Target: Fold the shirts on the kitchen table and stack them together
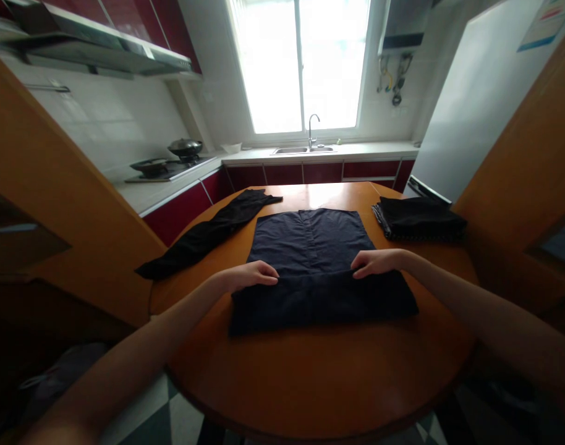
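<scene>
A navy blue garment (310,238) lies flat on the round wooden table (305,383), with a seam or placket running down its middle. Its near part is doubled over into a wide band; the exact kind of clothing cannot be made out. My left hand (252,275) pinches the band's upper edge on the left, thumb and fingers closed on the cloth. On the right, my right hand (375,261) grips the same edge between thumb and fingers.
A black garment (212,232) is stretched along the table's left side. Folded dark clothes (419,219) are stacked at the right. Beyond stand a stove with pans (185,147), a sink (301,150) and a fridge (477,105). Wooden panels flank the table.
</scene>
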Demonstrator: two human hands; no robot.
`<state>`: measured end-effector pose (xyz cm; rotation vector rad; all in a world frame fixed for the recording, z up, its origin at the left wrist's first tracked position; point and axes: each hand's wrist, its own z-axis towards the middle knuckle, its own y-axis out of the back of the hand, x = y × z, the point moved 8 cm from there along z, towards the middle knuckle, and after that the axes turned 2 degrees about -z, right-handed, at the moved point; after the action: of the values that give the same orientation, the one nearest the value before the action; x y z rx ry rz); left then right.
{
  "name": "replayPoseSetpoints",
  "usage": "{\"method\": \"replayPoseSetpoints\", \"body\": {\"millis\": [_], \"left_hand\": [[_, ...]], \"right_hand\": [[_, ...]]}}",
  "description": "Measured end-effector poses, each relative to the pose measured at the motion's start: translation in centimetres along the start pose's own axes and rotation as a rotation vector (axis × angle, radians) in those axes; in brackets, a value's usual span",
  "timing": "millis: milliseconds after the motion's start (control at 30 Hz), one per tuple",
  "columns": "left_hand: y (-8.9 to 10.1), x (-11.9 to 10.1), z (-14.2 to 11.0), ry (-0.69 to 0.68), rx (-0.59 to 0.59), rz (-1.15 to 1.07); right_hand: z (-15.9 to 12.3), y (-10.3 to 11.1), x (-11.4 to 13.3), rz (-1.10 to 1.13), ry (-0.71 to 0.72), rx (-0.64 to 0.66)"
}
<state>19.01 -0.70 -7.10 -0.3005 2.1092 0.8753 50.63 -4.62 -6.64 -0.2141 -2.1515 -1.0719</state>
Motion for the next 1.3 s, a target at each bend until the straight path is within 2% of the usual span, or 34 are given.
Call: {"method": "replayPoseSetpoints", "body": {"millis": [133,267,333,467,567,667,767,867,967,1133,1300], "left_hand": [[1.1,0.6,-0.8,-0.056,-0.067,0.085],[0.7,0.6,-2.4,-0.124,-0.184,0.158],[0.2,0.5,-3.0,-0.169,-0.293,0.200],[-0.9,0.3,-3.6,-0.238,-0.470,0.270],[-0.7,0.1,-3.7,-0.269,-0.538,0.290],[0.8,-0.8,-3.5,-0.308,-0.574,0.310],[3.1,-1.9,-2.7,-0.334,-0.597,0.335],[5.2,-2.7,-0.9,-0.365,-0.587,0.359],[6.6,-2.2,1.5,-0.369,-0.573,0.367],[7.1,0.3,4.2,-0.311,-0.579,0.356],[6.9,1.0,4.2,-0.316,-0.606,0.368]], "right_hand": [[-0.5,0.7,-0.9,0.029,0.038,-0.044],[-2.8,0.3,-2.0,-0.010,0.077,-0.141],[-3.6,-0.3,-2.3,-0.047,0.095,-0.238],[-4.5,-1.1,-2.6,-0.102,0.101,-0.511],[-4.5,-1.0,-2.3,-0.120,0.129,-0.606],[-4.0,0.3,-1.8,-0.125,0.164,-0.612],[-2.9,2.6,-1.4,-0.124,0.191,-0.594],[-0.7,5.3,-1.3,-0.137,0.199,-0.555],[2.4,7.1,-1.9,-0.136,0.169,-0.477],[6.3,7.6,-3.9,-0.141,0.059,-0.376],[7.2,7.6,-4.6,-0.188,0.047,-0.366]]}}
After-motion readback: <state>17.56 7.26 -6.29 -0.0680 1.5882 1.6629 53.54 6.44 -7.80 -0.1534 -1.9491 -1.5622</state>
